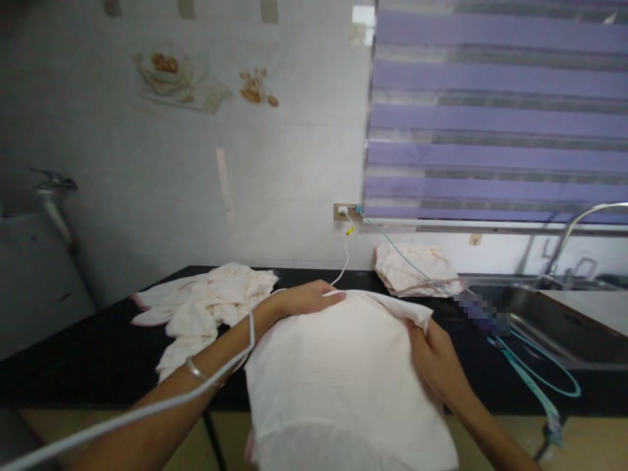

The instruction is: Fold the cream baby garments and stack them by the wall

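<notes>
At counter's front edge, left hand [307,299] lies flat on unfolded cloth [343,379], right hand [434,356] grips its corner; folded stack [417,269] behind, loose heap [206,307] remaining.

A pale tiled wall [196,163] with food-motif decals rises behind the black countertop [88,353]. A window with purple striped blinds [495,111] fills the upper right. A wall socket [346,211] sits below it, and a steel sink [544,320] with a curved faucet [574,229] lies far right.

Black counter [98,356] with white cloth [338,366], rumpled heap [206,307], folded stack [417,269].
</notes>
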`<state>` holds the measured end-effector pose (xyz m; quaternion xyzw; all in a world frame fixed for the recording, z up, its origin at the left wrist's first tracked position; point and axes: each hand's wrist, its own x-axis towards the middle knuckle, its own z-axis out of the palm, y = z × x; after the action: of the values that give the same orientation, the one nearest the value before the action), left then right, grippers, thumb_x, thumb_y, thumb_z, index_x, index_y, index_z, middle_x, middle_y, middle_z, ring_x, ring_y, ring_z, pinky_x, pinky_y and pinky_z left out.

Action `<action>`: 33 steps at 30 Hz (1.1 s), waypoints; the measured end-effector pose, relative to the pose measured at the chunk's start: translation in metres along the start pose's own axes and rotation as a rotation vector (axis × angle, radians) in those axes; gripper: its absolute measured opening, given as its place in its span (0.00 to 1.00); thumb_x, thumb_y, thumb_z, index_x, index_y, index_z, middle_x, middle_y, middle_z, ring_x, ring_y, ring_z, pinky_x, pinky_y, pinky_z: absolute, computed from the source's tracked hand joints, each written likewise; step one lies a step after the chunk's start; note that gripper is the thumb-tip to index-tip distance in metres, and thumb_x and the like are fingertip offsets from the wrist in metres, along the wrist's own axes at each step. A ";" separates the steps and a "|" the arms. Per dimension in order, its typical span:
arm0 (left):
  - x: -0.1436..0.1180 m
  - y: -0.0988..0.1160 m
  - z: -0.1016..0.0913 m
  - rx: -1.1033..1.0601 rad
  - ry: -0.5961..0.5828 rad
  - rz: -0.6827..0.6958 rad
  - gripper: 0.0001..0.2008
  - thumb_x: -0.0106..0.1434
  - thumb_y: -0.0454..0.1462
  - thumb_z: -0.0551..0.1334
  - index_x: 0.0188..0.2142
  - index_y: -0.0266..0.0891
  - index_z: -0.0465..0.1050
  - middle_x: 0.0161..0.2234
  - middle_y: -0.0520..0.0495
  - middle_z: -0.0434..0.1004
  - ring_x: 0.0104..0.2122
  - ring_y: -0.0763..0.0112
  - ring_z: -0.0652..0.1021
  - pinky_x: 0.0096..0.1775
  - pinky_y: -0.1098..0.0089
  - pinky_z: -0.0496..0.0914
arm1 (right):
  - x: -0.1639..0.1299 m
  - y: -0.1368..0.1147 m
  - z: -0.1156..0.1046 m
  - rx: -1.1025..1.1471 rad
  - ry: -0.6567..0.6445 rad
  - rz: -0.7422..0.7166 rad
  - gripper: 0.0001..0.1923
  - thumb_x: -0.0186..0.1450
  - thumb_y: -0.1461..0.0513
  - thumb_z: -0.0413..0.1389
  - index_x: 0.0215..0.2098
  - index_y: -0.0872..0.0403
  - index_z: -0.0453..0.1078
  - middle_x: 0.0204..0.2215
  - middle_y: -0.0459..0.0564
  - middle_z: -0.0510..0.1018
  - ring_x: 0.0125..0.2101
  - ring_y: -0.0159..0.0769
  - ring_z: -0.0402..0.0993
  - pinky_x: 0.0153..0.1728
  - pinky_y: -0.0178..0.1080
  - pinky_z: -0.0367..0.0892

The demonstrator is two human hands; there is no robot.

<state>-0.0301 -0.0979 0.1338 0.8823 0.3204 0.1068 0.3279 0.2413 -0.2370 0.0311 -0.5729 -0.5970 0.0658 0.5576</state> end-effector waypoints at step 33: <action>0.003 -0.116 0.067 -0.692 0.239 -0.174 0.35 0.49 0.52 0.74 0.55 0.41 0.77 0.58 0.44 0.77 0.59 0.48 0.74 0.61 0.58 0.65 | 0.075 0.111 0.100 -0.171 -0.327 0.385 0.49 0.42 0.48 0.76 0.58 0.58 0.70 0.46 0.60 0.81 0.45 0.47 0.79 0.44 0.41 0.72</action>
<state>-0.0587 -0.0633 0.0074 0.6700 0.3752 0.2827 0.5748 0.2561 -0.0869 -0.0406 -0.7026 -0.5627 0.2117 0.3807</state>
